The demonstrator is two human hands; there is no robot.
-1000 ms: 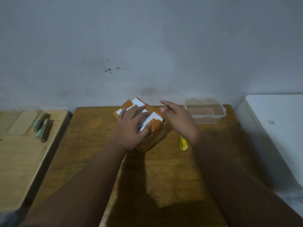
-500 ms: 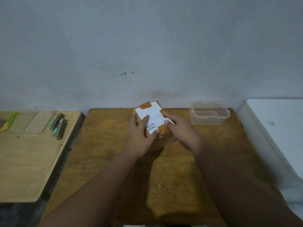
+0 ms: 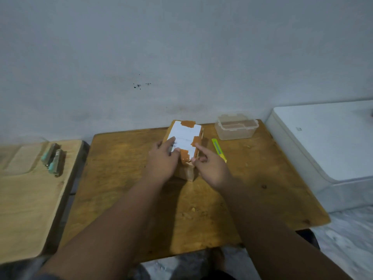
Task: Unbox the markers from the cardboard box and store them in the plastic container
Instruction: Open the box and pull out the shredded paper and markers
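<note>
**Both hands on the taped box at the back of the table**

Grey, scuffed wall (image 3: 181, 47) fills the upper half of the view, with a few dark specks near its middle. Below it stands a wooden table (image 3: 125, 178), its top worn and scratched. A paler wooden surface (image 3: 26, 199) sits just left of it, and a white unit (image 3: 323, 138) stands to its right.

The cardboard box (image 3: 184, 134) rests on the table toward the rear centre, near the wall. It is closed, with a white label on its top face and strips of brown tape at the corners. The plastic container (image 3: 235, 129) stands lidless at the table's rear right, apart from the box.

The left hand (image 3: 161, 160) grips the box at its near left corner. Its forefinger and thumb lie across the label and the other fingers go down the left side. The right hand (image 3: 212, 168) is loosely spread at the near right corner. Its forefinger reaches to the top right edge, its thumb tip touches the tape, and the remaining fingers are slackly bent with nothing held.

A yellow cutter (image 3: 218, 148) lies flat between box and container, its near end hidden behind the right hand. Two teal-tipped objects (image 3: 52, 159) lie side by side on the pale surface; what they are is unclear.
</note>
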